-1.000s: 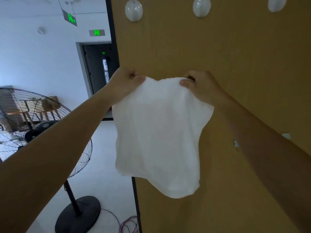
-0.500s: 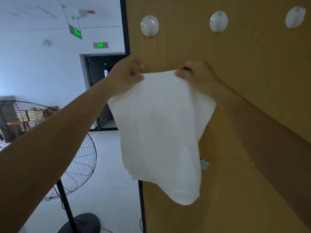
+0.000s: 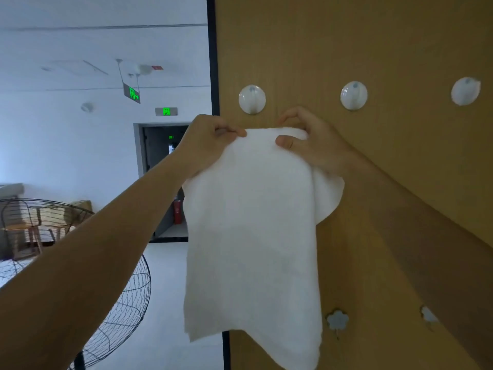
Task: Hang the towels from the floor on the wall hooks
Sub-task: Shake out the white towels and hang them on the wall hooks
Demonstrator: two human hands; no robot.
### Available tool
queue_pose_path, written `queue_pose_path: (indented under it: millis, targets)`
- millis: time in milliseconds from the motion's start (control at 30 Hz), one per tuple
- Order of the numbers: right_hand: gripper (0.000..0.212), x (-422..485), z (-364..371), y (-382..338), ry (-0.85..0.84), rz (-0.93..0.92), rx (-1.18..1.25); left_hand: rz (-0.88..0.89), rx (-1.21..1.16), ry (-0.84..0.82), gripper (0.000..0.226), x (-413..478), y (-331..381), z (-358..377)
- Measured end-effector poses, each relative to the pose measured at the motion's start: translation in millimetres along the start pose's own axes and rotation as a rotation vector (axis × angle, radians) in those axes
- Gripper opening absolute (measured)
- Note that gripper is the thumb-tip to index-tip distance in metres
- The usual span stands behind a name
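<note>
Item: white, soft-napped cloth towel (image 3: pixel 250 236), limp, hanging in loose folds with a rounded lower corner.

Location: held up before the tan wood-grain wall panel (image 3: pixel 373 36), top edge just below the leftmost round glossy white plastic hook (image 3: pixel 252 99). The middle round hook (image 3: pixel 353 95) and right round hook (image 3: pixel 465 91) are bare.

Grip: the left hand (image 3: pixel 210 140) has curled fingers pinching the top edge's left end. The right hand (image 3: pixel 312 145) pinches the right end, thumb in front, fingers behind.

Also: pale flower-shaped hook (image 3: pixel 337 319) lower down; black wire-mesh fan guard (image 3: pixel 120 303) at left.

Public-building hall — green exit sign (image 3: pixel 166 111) over doorway (image 3: pixel 160 180), fire extinguisher (image 3: pixel 177 211), smoke detector (image 3: pixel 87 107).
</note>
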State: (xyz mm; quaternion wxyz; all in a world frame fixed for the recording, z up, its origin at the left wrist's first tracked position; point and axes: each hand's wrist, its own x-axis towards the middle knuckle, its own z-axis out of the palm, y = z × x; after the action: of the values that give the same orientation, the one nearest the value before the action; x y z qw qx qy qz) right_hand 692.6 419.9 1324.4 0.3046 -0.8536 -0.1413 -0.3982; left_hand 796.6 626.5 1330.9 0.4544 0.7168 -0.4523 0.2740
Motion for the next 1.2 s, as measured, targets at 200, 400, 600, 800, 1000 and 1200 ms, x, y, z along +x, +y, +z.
queue_pose_path:
  millis: [200, 400, 600, 800, 1000, 1200]
  targets:
    - [0.010, 30, 6, -11, 0.185, -0.096, 0.047, 0.059, 0.150, 0.222, 0.025, 28, 7, -3]
    - [0.019, 69, 3, -19, 0.315, -0.201, -0.185, 0.122, 0.439, 0.343, 0.033, 60, 10, 1]
    - [0.024, 91, 9, -6, 0.326, -0.208, -0.379, 0.149, 0.547, 0.360, 0.040, 77, 6, 5]
    - [0.026, 83, 20, 4, 0.364, -0.197, -0.398, 0.117, 0.508, 0.370, 0.041, 65, 0, 14]
    - [0.025, 62, 31, -5, 0.339, -0.105, -0.220, 0.011, 0.328, 0.308, 0.036, 43, 4, 29]
    - [0.028, 56, 21, -11, 0.219, -0.016, -0.279, 0.005, 0.360, 0.200, 0.035, 41, 10, 22]
